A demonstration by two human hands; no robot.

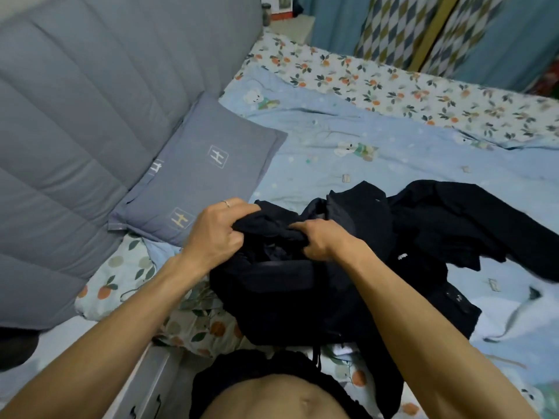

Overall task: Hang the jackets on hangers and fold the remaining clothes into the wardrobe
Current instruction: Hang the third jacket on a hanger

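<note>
Bed (393, 146) fills most of your view, blue cartoon sheet over a floral one. Grey padded headboard (90, 131) runs along your left, grey pillow (205, 176) leaning at its foot. Pile of dark clothes (438, 231) lies on the sheet, right of centre, spreading toward the right edge. Nearest dark garment (287, 285) is bunched at the pile's near end, just in front of you. Your left hand (220, 234) has fingers curled, gripping its top edge; ring (226, 203) on one finger. Your right hand (320, 237) grips the same edge, just beside the left.
</note>
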